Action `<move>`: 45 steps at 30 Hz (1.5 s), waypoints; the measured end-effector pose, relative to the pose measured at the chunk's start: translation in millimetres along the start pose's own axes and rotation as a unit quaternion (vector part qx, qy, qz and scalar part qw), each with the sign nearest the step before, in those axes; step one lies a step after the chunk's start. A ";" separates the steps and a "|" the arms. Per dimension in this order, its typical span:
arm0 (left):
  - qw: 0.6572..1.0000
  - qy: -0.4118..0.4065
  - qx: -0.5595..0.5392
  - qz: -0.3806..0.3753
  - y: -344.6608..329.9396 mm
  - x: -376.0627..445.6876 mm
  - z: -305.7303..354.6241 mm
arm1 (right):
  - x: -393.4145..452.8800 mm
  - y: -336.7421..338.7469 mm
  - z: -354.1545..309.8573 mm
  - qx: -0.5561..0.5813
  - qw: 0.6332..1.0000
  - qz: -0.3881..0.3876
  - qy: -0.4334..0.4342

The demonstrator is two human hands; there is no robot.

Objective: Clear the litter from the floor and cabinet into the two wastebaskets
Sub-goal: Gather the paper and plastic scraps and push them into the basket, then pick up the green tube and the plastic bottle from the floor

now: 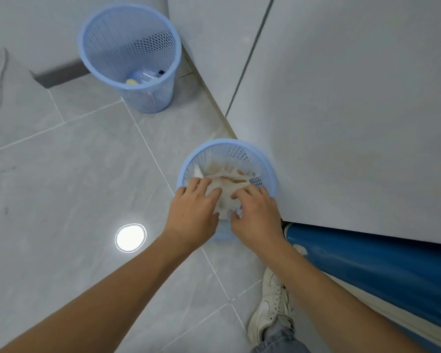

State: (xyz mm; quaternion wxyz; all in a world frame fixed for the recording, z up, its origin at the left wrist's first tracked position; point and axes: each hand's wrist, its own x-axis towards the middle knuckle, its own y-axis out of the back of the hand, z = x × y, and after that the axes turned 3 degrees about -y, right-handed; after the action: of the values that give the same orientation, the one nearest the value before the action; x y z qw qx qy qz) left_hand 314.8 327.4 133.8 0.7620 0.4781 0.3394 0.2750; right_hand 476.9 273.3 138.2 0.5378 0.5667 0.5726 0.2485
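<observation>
- Left hand [192, 208] and right hand [256, 212]: fingers fairly straight, pressing crumpled paper [223, 189] into near wastebasket [267, 169]
- Far wastebasket [105, 34] holds small litter

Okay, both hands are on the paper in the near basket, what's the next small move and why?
Probably press the crumpled paper down a little further, then let go. The left hand and right hand both rest on it, and it sits heaped at the rim of the near wastebasket, so it might spill. The far wastebasket holds only a few items.
</observation>
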 end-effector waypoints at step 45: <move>0.920 0.336 -0.188 0.076 298.0 -270.9 -657.5 | 156.2 -80.9 -728.9 0.072 0.971 -0.145 0.176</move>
State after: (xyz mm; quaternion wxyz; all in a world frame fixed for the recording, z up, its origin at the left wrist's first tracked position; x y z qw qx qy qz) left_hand -393.9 599.1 269.9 0.6556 0.2296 0.4801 0.5357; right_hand -173.8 634.3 230.9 0.4167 0.4624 0.7505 0.2220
